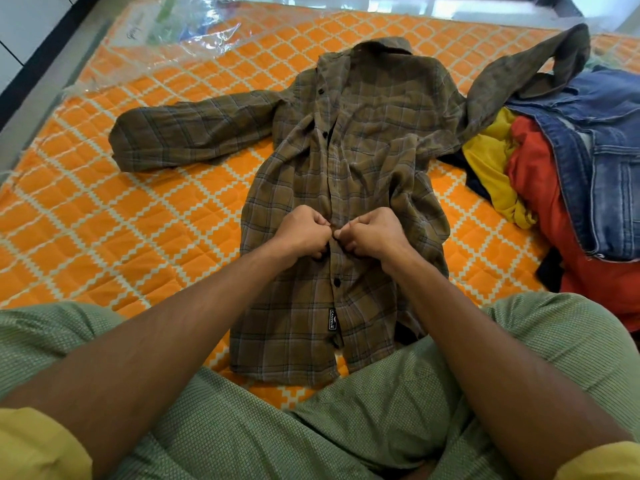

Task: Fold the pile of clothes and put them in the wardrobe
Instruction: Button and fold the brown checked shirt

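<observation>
A brown plaid shirt [360, 140] lies face up on the orange patterned mattress [104, 216], collar away from me. One sleeve stretches left, the other drapes up over the pile on the right. My left hand [304, 232] and my right hand [374, 233] meet at the shirt's button placket, each pinching an edge of the front around mid-height. Black buttons show above and below my hands. The pile of clothes [568, 174] on the right holds a denim jacket, a red garment and a yellow one.
A clear plastic sheet [166, 32] lies at the mattress's far left corner. My knees in green shorts [311, 427] rest at the mattress's near edge, over the shirt's hem. A white wall and dark floor strip run along the left.
</observation>
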